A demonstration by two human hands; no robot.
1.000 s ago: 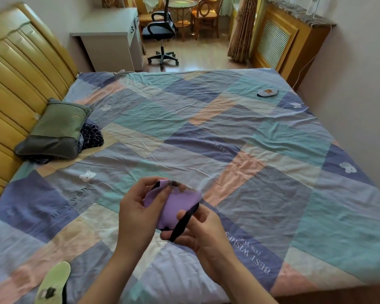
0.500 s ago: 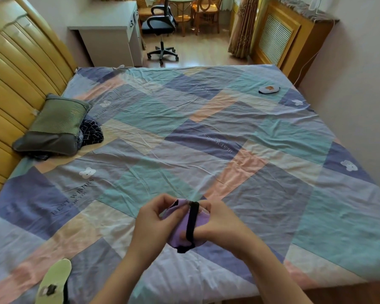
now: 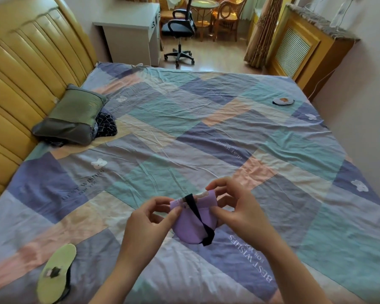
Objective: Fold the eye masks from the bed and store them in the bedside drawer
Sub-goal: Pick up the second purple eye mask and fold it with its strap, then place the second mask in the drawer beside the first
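Note:
A purple eye mask (image 3: 190, 227), folded in half with its black strap (image 3: 199, 218) lying across it, is held just above the near part of the bed. My left hand (image 3: 149, 224) pinches its left upper corner and my right hand (image 3: 235, 207) grips its right edge. A green eye mask (image 3: 57, 273) lies flat on the bed at the near left. A white and black eye mask (image 3: 283, 101) lies near the far right edge of the bed.
The patchwork bedsheet (image 3: 184, 132) covers the bed, with a yellow padded headboard (image 3: 20, 84) on the left. A green pillow (image 3: 72, 117) rests on dark checked cloth (image 3: 105, 127) by the headboard. A white desk (image 3: 132, 31) and office chair (image 3: 180, 29) stand beyond the bed.
My hands have shifted right and spread apart, flattening the folded purple mask; the black strap now runs diagonally across it. The view has tilted slightly.

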